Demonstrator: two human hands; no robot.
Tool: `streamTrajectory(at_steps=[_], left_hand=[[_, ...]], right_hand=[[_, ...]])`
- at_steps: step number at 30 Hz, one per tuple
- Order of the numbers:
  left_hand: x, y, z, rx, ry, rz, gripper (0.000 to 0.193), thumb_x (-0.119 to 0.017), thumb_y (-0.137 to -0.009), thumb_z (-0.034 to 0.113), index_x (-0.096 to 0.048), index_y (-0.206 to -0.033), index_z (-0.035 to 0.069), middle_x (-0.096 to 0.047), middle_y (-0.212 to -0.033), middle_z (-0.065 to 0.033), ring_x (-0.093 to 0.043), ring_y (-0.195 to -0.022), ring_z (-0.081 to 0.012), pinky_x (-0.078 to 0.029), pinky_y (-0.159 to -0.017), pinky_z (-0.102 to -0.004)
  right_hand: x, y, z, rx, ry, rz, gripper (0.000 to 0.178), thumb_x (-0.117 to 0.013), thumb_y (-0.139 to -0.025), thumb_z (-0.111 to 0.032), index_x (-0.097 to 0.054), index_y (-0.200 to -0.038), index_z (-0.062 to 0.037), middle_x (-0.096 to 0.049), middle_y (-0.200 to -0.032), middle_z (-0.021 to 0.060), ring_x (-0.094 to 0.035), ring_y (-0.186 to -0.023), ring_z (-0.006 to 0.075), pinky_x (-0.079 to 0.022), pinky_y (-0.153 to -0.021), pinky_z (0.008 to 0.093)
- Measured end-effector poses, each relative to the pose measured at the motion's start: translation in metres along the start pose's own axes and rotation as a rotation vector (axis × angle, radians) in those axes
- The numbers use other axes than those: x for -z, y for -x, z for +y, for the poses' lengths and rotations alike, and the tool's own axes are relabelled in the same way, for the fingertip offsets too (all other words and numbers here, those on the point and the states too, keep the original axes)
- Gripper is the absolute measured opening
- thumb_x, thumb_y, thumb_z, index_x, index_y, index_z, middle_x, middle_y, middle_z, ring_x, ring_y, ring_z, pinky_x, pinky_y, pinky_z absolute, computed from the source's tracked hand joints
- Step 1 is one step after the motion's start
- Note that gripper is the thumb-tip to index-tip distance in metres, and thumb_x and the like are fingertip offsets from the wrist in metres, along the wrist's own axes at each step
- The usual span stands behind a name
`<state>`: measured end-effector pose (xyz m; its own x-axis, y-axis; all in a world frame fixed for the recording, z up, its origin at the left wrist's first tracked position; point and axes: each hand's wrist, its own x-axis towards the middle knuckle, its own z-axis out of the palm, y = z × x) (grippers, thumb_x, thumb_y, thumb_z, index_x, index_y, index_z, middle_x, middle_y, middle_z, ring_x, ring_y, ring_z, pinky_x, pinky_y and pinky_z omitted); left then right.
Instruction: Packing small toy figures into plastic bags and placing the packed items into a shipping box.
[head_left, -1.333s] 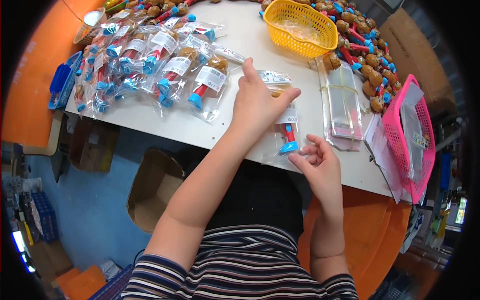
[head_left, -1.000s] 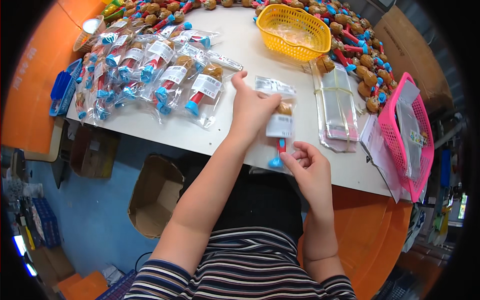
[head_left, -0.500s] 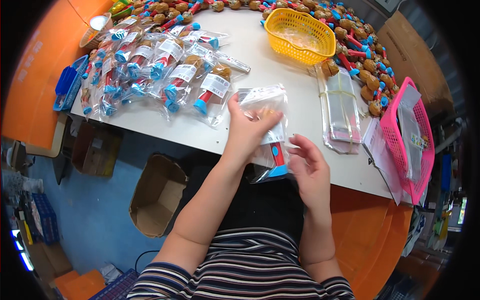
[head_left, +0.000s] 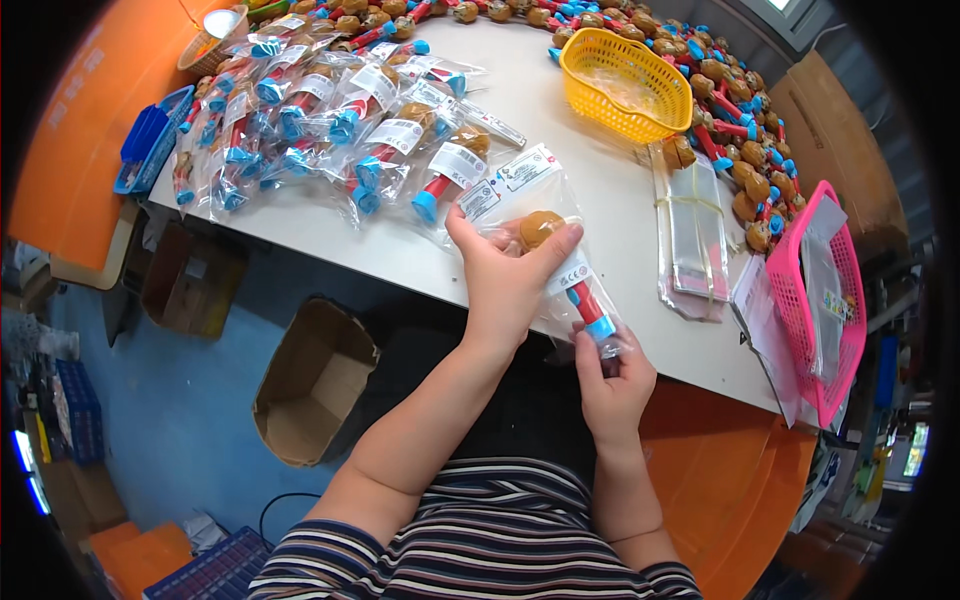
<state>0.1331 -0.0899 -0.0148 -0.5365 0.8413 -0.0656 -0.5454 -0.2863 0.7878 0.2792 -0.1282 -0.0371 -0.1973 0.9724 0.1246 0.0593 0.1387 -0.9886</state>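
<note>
Between my hands, over the table's front edge, is a bagged toy (head_left: 592,305) with a brown round head, a red stem and a blue end, inside a clear plastic bag with a printed top. My left hand (head_left: 505,275) grips the bag near the brown head, thumb on top. My right hand (head_left: 615,385) pinches the bag's lower end beside the blue end. Just left of the bag's top lies another bagged toy (head_left: 452,170) with a white label, at the edge of a pile of bagged toys (head_left: 310,120).
Loose toys (head_left: 745,140) line the table's back and right. A yellow basket (head_left: 640,125), a banded stack of clear bags (head_left: 695,235) and a pink basket (head_left: 815,300) stand on the right. At left is a blue tray (head_left: 155,145). A cardboard box (head_left: 310,385) sits on the floor.
My right hand has closed on the bag's lower end, where it was apart before. The bagged toy has tilted, its blue end swinging to the right. The view has shifted slightly.
</note>
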Motion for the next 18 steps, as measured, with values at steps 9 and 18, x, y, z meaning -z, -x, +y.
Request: streamTrajectory(at_steps=[9, 18], left_hand=[[0.016, -0.001, 0.025, 0.011, 0.008, -0.052, 0.09, -0.078, -0.081, 0.007, -0.009, -0.14, 0.007, -0.057, -0.109, -0.0172, -0.064, -0.094, -0.0212, -0.056, -0.078, -0.0337], [0.041, -0.013, 0.02, 0.157, 0.217, -0.167, 0.06, -0.073, -0.085, 0.008, -0.031, -0.129, 0.004, -0.06, -0.109, -0.0142, -0.064, -0.094, -0.0197, -0.056, -0.082, -0.0337]], right_hand=[[-0.011, 0.006, 0.005, -0.101, -0.295, -0.006, 0.033, -0.067, -0.087, 0.003, -0.059, -0.119, 0.0079, -0.068, -0.103, 0.0112, -0.067, -0.09, 0.0181, -0.052, -0.085, 0.029], [-0.014, 0.011, 0.014, -0.045, -0.224, -0.267, 0.04, -0.063, -0.093, -0.004, -0.052, -0.129, 0.01, -0.066, -0.11, 0.0152, -0.066, -0.098, 0.0214, -0.052, -0.09, 0.033]])
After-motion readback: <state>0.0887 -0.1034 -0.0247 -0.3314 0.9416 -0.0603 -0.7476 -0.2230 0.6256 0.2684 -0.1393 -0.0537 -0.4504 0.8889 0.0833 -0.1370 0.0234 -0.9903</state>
